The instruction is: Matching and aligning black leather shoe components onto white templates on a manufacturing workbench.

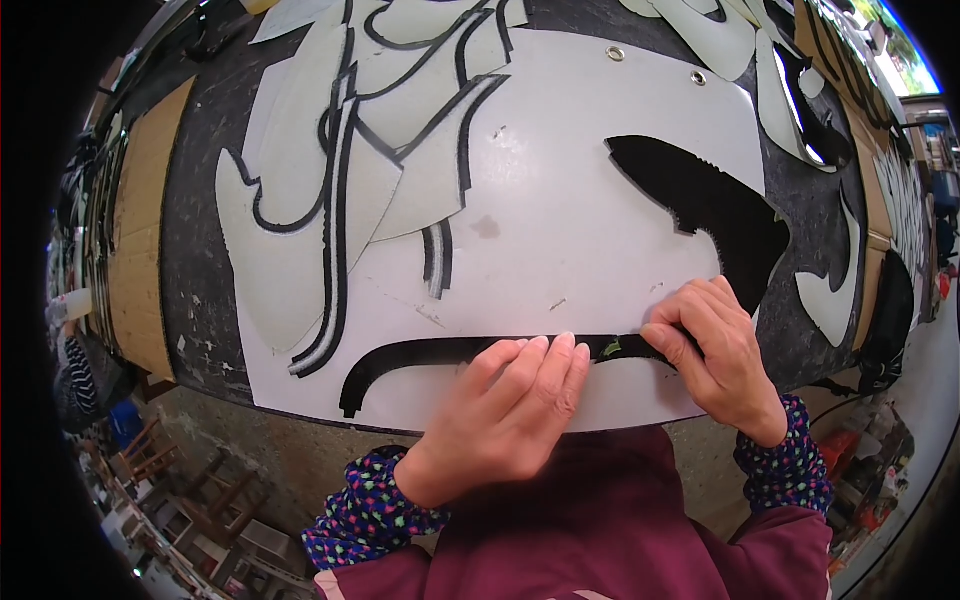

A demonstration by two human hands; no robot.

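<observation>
A long curved black strip (420,352) lies along the near edge of a white sheet (560,200), its left end bending toward me. My left hand (510,410) rests on its middle, fingers stretched out side by side, not wrapped around it. At its right end my right hand (715,355) is closed, thumb and curled fingers pinching the strip. A small green mark (612,348) shows on the strip between my hands. Just beyond my right hand is a broad black cut piece (740,215) with a pointed tip and notched edges, partly covered by that hand.
Overlapping pale pieces with black-edged strips (340,220) cover the sheet's left side. Two metal eyelets (616,54) sit near its far edge. More pale cut pieces (835,270) lie on the dark table (200,290) at right. Brown cardboard (145,230) stands at left, wooden stools (225,490) below.
</observation>
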